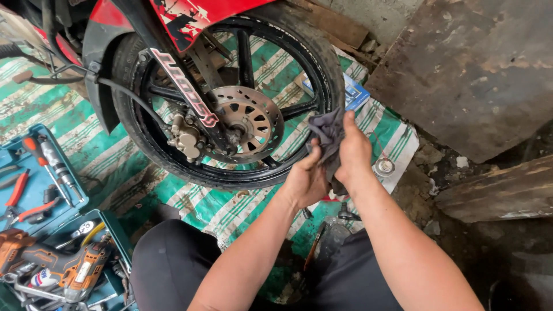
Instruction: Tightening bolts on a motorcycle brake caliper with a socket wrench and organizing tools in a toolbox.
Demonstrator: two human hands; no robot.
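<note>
Knees in black trousers fill the bottom of the view, and both forearms reach forward from them. The left hand and the right hand meet in front of the tyre, both closed on a dark grey rag bunched between them — the left grip pinches its lower fold, the right wraps the upper part with the thumb pointing up. The rag hangs limp and crumpled; it looks light and soft, easy to wad or fold, best held in a loose fistful, not by one corner. Off to the left, an open blue tool case holds red-handled pliers and screwdrivers, with an orange cordless drill lying nearer the knees. A small round metal cap sits on the green-and-white striped mat just right of the hands. Beyond them stands the motorcycle front wheel, black spokes, drilled brake disc and bronze caliper facing the camera, under a red fairing
</note>
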